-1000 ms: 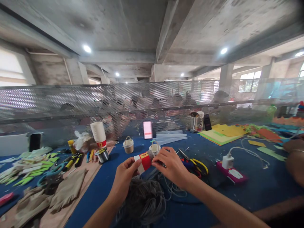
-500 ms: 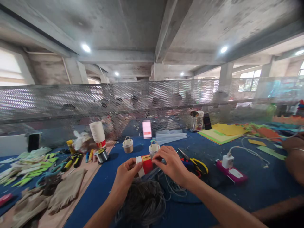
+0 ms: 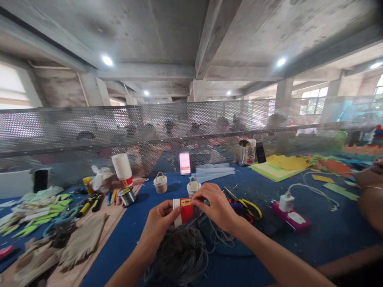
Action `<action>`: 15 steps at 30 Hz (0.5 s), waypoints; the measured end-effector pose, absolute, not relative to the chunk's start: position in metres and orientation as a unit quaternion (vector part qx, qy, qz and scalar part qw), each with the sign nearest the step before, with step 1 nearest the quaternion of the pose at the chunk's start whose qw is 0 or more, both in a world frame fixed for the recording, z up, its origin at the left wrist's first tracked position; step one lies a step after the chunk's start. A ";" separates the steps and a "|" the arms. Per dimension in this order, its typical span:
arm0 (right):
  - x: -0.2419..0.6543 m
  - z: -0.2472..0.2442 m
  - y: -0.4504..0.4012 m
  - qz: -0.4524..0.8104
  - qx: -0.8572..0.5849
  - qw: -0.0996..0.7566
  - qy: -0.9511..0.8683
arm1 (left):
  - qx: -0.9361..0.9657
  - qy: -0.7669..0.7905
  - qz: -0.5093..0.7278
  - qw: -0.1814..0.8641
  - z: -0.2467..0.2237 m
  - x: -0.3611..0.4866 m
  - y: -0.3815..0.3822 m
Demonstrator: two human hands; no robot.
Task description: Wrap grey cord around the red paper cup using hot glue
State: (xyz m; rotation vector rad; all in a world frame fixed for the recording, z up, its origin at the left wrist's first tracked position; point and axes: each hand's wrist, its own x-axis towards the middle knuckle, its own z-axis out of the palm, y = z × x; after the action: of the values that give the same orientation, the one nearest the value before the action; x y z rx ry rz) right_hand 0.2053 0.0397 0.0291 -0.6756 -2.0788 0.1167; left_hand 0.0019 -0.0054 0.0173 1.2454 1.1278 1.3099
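A red and white paper cup (image 3: 186, 213) lies on its side between my hands, above the bundle of grey cord. My left hand (image 3: 164, 217) is closed around its white left end, thumb on the near side. With fingertips pinched together, my right hand (image 3: 214, 205) grips the cup's right end; whether a strand is also between these fingers is hidden. Below the cup sits the loose grey cord (image 3: 182, 255), with thin strands trailing right. Just behind the cup stands a small basket with a looped handle (image 3: 194, 187), partly covered by my right hand. A similar basket (image 3: 160, 184) stands farther left.
Stacked paper cups (image 3: 122, 167) and a wire spool (image 3: 128, 197) stand left. Gloves (image 3: 85, 239), scissors (image 3: 64, 215) and paper scraps lie beyond. Yellow-handled pliers (image 3: 251, 209), a purple power strip (image 3: 291, 215) and coloured paper (image 3: 279, 169) are right. Another person's arm (image 3: 371, 199) shows at right.
The cup has shifted very slightly right and down and turned a little in my fingers. Both hands keep nearly the same place and grip.
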 end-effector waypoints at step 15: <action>0.206 0.032 0.039 0.075 -0.286 0.466 -0.833 | 0.536 0.440 0.533 0.484 0.014 -0.001 -0.001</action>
State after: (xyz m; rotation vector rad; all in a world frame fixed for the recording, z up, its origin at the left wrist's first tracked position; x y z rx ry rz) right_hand 0.2061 0.0392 0.0319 -0.7032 -2.0457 0.1845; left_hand -0.0007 -0.0014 0.0143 1.3054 1.0727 1.2987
